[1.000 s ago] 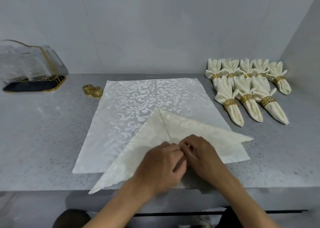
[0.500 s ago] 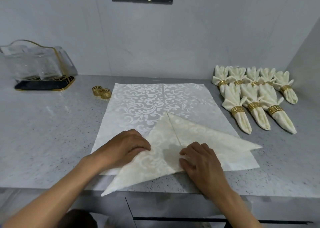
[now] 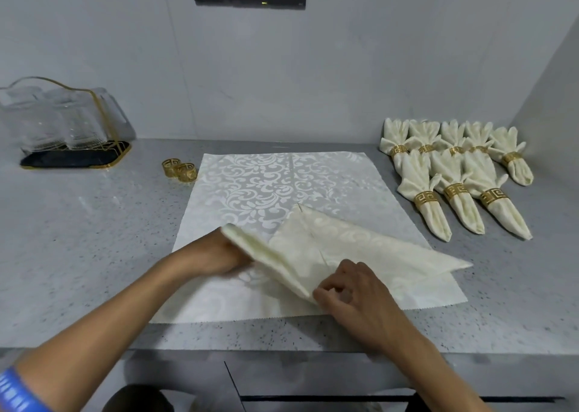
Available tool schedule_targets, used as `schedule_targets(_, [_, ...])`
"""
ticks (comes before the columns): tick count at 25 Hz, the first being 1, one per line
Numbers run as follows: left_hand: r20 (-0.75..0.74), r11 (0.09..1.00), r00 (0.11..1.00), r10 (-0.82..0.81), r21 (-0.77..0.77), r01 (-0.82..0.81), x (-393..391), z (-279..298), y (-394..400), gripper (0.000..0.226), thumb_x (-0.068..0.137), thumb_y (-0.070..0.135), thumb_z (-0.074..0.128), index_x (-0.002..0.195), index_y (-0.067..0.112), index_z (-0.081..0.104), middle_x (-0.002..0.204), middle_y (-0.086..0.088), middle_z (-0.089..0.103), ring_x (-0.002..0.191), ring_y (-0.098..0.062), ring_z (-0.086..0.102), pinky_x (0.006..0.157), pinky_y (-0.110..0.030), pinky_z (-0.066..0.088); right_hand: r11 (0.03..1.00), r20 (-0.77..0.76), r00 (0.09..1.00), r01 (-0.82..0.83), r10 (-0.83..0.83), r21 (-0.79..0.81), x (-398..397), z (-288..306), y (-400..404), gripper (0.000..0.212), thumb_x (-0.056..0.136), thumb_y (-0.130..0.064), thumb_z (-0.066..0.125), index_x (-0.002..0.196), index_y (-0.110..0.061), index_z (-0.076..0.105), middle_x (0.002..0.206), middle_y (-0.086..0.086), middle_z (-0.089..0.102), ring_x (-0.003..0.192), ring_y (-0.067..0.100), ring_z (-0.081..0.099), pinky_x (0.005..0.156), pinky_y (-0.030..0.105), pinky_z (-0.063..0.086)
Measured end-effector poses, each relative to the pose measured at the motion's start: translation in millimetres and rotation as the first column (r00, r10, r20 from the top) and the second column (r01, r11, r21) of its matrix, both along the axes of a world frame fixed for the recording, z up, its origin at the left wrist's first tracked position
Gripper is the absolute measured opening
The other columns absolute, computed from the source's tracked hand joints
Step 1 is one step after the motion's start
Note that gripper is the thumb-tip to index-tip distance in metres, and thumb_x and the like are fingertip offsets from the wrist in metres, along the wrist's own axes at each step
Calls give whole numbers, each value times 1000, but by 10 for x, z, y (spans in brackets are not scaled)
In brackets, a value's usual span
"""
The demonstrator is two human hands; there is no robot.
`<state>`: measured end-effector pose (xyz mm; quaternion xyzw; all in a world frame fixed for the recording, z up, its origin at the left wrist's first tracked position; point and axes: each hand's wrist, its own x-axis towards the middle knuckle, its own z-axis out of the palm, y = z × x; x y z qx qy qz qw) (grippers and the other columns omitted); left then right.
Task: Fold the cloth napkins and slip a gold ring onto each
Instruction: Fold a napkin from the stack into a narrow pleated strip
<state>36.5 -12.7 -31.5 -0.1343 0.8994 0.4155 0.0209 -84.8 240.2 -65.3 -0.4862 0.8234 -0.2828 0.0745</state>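
A cream damask cloth napkin folded into a wide triangle (image 3: 354, 248) lies on the near centre of a grey speckled tabletop (image 3: 78, 239), on top of a second, flat, unfolded white damask napkin (image 3: 266, 186). Its long folded edge runs left to right just in front of the person, with the peak pointing away.

The left hand (image 3: 219, 252) grips the triangle's left corner, fingers curled under the cloth, and lifts it off the surface toward the middle. The right hand (image 3: 354, 295) pinches the near edge at the centre, pinning the fold point.

The left hand looks set to carry its corner rightward.

Two loose gold rings (image 3: 179, 169) sit well away at far left, nearer the left hand. Finished ringed napkins (image 3: 454, 176) lie at far right.
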Motion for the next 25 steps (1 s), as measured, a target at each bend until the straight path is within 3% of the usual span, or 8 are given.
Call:
schedule_targets(3, [-1, 939, 950, 313, 151, -309, -188, -86, 138, 34, 85, 30, 73, 68, 3, 59, 58, -3, 46, 57, -16, 43, 61, -29, 36, 999, 208, 977, 54, -51, -6, -3, 111, 1, 68, 88, -70, 45, 61, -8, 45, 57, 2, 41, 52, 10, 34, 54, 27, 27])
schedule_targets(7, [-32, 874, 878, 478, 121, -471, -309, -172, 263, 16, 83, 25, 73, 75, 11, 72, 58, -1, 63, 56, -9, 58, 63, -27, 46, 968, 177, 952, 248, -251, 38, -16, 42, -44, 18, 85, -47, 65, 83, -29, 62, 65, -8, 59, 61, 5, 55, 57, 19, 39])
schedule_targets(11, [-80, 854, 850, 520, 77, -515, -310, -220, 280, 3, 79, 21, 75, 81, 18, 74, 56, 9, 57, 55, -7, 56, 60, -25, 45, 955, 152, 943, 297, -297, 26, 6, 26, -73, 10, 88, -39, 65, 93, -31, 61, 71, -12, 60, 67, 4, 57, 59, 17, 40])
schedule_targets(13, [-112, 851, 844, 525, 44, -523, -314, -261, 293, 17, 76, 24, 79, 91, 23, 72, 69, 10, 61, 68, -9, 60, 67, -31, 50, 954, 95, 950, 299, -299, 16, 46, 12, -69, 12, 88, -39, 65, 96, -31, 59, 75, -12, 58, 69, 3, 55, 59, 17, 38])
schedule_targets(15, [-217, 838, 850, 480, -173, -517, -295, -296, 353, 29, 76, 28, 79, 102, 25, 66, 93, 8, 61, 86, -14, 58, 77, -35, 49, 957, 54, 956, 289, -289, 4, 73, -3, -58, 12, 89, -38, 63, 96, -31, 58, 79, -13, 55, 72, 2, 53, 60, 17, 38])
schedule_targets(18, [-439, 748, 880, 182, -519, -414, -234, -311, 599, 25, 84, 29, 70, 108, 23, 65, 108, 7, 58, 98, -19, 52, 81, -37, 42, 961, 24, 961, 276, -276, -24, 75, -16, -66, 10, 89, -38, 62, 92, -30, 58, 82, -14, 56, 74, 2, 53, 61, 16, 38])
schedule_targets(21, [-338, 791, 935, -110, -600, -124, -204, -336, 1081, 27, 92, 31, 45, 111, 25, 62, 108, 11, 59, 97, -12, 50, 82, -29, 38, 970, 29, 969, 244, -244, -2, 57, -2, -70, 7, 90, -33, 63, 95, -29, 60, 85, -14, 58, 73, 3, 55, 62, 16, 39])
schedule_targets(25, [-315, 756, 931, -186, -650, -69, -297, -416, 1396, 45, 87, 38, 46, 129, 23, 53, 104, 9, 65, 91, -14, 55, 80, -31, 47, 978, 99, 976, 200, -193, -66, -344, 235, 179, 17, 85, -17, 67, 98, -29, 68, 88, -15, 67, 72, 2, 60, 68, 18, 49])
